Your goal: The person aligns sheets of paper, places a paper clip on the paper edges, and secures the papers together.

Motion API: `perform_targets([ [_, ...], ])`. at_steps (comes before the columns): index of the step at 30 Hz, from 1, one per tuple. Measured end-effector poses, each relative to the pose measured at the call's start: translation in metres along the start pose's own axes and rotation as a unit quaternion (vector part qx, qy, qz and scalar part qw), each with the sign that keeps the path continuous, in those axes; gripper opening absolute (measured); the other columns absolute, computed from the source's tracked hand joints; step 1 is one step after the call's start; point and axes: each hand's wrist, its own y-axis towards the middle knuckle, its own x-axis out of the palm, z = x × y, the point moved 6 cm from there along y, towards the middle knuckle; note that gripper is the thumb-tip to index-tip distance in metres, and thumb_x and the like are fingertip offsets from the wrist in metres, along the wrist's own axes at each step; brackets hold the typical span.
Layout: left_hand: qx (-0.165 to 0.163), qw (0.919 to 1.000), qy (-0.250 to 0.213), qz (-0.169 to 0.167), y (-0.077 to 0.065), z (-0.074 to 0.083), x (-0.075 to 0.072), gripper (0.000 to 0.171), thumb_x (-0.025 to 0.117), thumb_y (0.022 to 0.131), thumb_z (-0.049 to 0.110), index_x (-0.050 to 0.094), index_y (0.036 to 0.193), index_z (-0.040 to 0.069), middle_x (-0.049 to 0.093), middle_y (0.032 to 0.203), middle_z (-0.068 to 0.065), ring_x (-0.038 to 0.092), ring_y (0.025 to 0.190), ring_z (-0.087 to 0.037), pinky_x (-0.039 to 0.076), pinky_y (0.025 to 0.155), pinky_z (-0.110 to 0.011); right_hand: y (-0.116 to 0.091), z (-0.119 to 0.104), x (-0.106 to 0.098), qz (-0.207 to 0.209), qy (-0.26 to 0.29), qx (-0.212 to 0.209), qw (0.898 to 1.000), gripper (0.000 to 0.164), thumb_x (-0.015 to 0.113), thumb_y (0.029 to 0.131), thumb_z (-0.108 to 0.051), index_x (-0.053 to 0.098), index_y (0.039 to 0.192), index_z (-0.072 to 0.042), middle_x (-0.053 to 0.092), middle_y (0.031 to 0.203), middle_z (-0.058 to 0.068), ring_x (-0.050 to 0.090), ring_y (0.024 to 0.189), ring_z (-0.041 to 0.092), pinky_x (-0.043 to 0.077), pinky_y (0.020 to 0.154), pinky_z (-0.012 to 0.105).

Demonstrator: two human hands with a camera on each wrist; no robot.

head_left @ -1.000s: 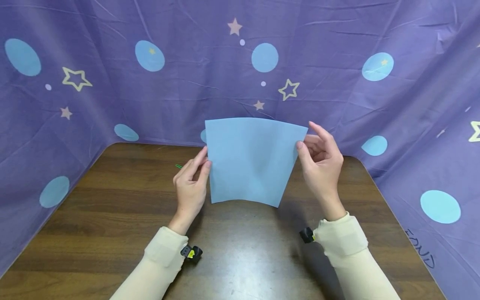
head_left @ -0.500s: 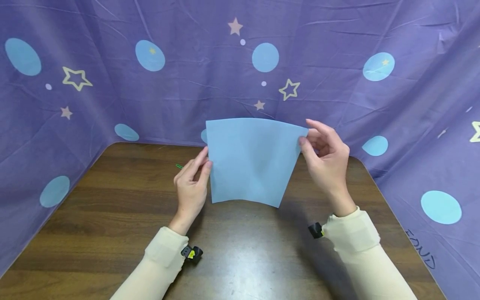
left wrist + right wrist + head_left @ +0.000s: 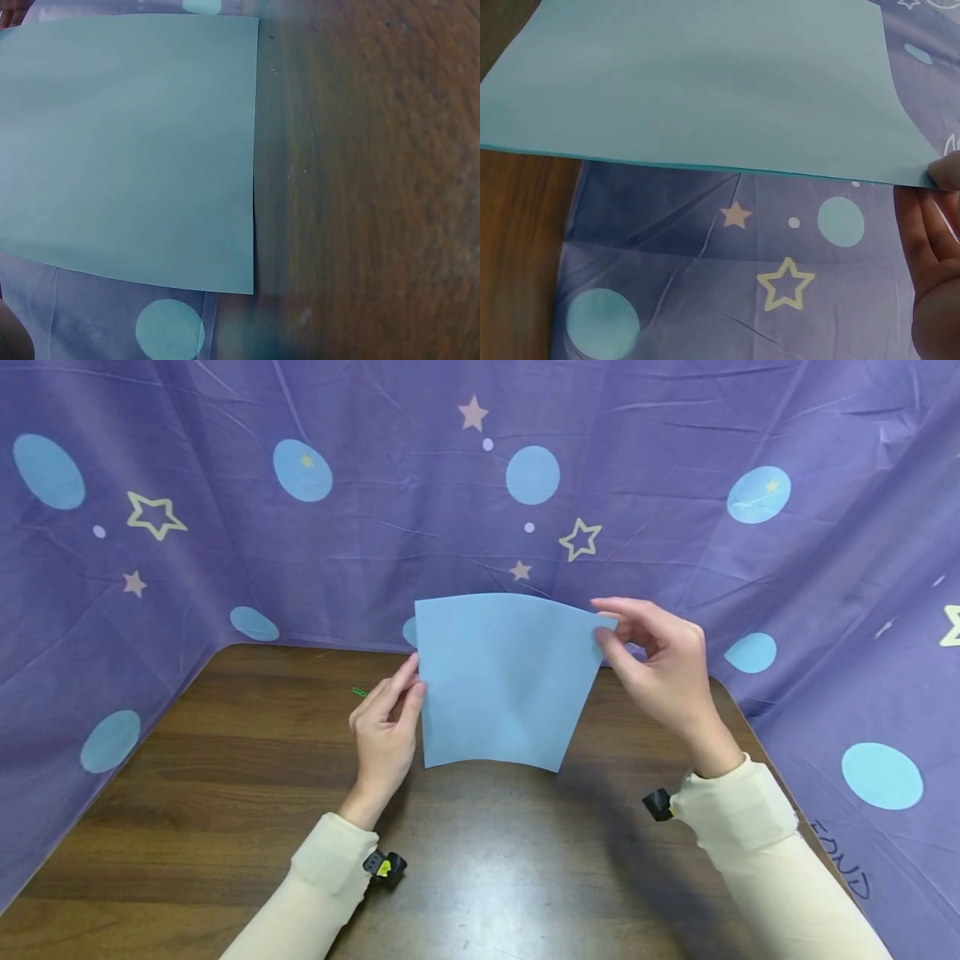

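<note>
A plain light-blue sheet of paper (image 3: 504,685) stands up above the table, bowed gently, its top edge curving down toward the right. My left hand (image 3: 385,727) pinches its left edge between thumb and fingers. At the upper right corner, my right hand (image 3: 660,664) holds the sheet, thumb on the near face and the index finger reaching over the top edge. In the right wrist view, the thumb and fingers of that hand (image 3: 934,247) grip the corner of the paper (image 3: 705,90). The left wrist view shows the broad face of the paper (image 3: 127,150), with only a sliver of hand at the lower left.
A small green paper clip (image 3: 359,692) lies on the brown wooden table (image 3: 225,785), just beyond my left hand. Purple cloth (image 3: 420,510) with stars and blue dots hangs behind the table and along both sides.
My right hand has shifted up and to the right around the paper's corner, its index finger now over the top edge. The right forearm has swung right; the left hand stays almost still.
</note>
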Motion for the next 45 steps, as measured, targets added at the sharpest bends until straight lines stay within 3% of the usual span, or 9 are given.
perform_targets([
  [7,0.002,1.0000,-0.001,0.000,0.001,0.001,0.001,0.039,0.075,0.096,-0.005,0.076,0.132,0.009,0.079,0.100,-0.012,0.068,0.094,-0.006,0.052,0.078,-0.014,0.010,-0.005,-0.003,-0.067,-0.057,-0.010,0.996,0.036,0.074,0.088,0.013,0.080,0.119,-0.004,0.080,0.104,0.005,0.062,0.073,0.000,0.058,0.081,0.016],
  [14,0.004,1.0000,-0.002,-0.002,0.001,0.001,0.001,0.039,0.075,0.096,-0.005,0.076,0.133,0.009,0.079,0.101,-0.012,0.069,0.096,-0.006,0.053,0.079,-0.014,0.019,-0.010,-0.003,-0.105,-0.078,-0.010,0.991,0.038,0.076,0.087,0.012,0.080,0.120,-0.008,0.081,0.110,0.001,0.072,0.089,-0.001,0.057,0.081,0.015],
  [18,0.005,1.0000,-0.002,-0.001,0.001,0.000,0.001,0.039,0.075,0.095,-0.006,0.076,0.132,0.009,0.079,0.100,-0.012,0.069,0.095,-0.006,0.053,0.079,-0.014,0.025,-0.011,0.001,-0.141,-0.080,-0.016,0.987,0.043,0.075,0.087,0.012,0.080,0.123,-0.011,0.080,0.111,-0.001,0.069,0.088,0.002,0.056,0.080,0.013],
  [23,0.002,1.0000,-0.006,0.001,0.001,-0.001,0.001,0.040,0.075,0.095,-0.006,0.076,0.132,0.008,0.079,0.100,-0.013,0.069,0.095,-0.007,0.053,0.081,-0.014,0.033,-0.012,0.003,-0.200,-0.103,-0.021,0.974,0.045,0.073,0.090,0.010,0.079,0.127,-0.015,0.078,0.111,-0.005,0.062,0.081,0.005,0.054,0.077,0.013],
  [32,-0.003,0.9999,-0.011,-0.003,0.000,-0.001,0.001,0.040,0.074,0.096,-0.005,0.075,0.133,0.009,0.079,0.102,-0.012,0.070,0.097,-0.007,0.055,0.084,-0.016,0.048,-0.017,0.009,-0.279,-0.140,-0.027,0.950,0.049,0.069,0.094,0.006,0.073,0.136,-0.018,0.068,0.086,-0.012,0.051,0.067,0.008,0.044,0.070,0.021],
  [37,-0.001,0.9999,-0.011,-0.002,0.000,0.000,0.000,0.040,0.075,0.096,-0.005,0.075,0.133,0.008,0.079,0.101,-0.012,0.069,0.097,-0.007,0.054,0.083,-0.015,0.057,-0.022,0.021,-0.321,-0.147,-0.044,0.935,0.046,0.072,0.094,0.004,0.072,0.136,-0.016,0.075,0.102,-0.006,0.058,0.075,0.010,0.044,0.070,0.028],
  [40,0.000,0.9999,-0.011,-0.001,0.000,0.001,0.000,0.040,0.075,0.095,-0.006,0.075,0.132,0.008,0.079,0.100,-0.013,0.069,0.096,-0.006,0.054,0.082,-0.015,0.063,-0.026,0.030,-0.343,-0.150,-0.054,0.926,0.046,0.073,0.094,0.002,0.071,0.137,-0.014,0.078,0.112,-0.002,0.068,0.089,0.014,0.049,0.073,0.034],
  [45,0.001,1.0000,-0.007,-0.002,0.000,0.001,0.000,0.039,0.075,0.096,-0.006,0.075,0.133,0.008,0.079,0.101,-0.012,0.069,0.097,-0.007,0.054,0.084,-0.015,0.072,-0.033,0.045,-0.369,-0.150,-0.048,0.916,0.047,0.073,0.096,-0.001,0.069,0.141,-0.015,0.076,0.121,0.002,0.072,0.101,0.017,0.054,0.080,0.038],
])
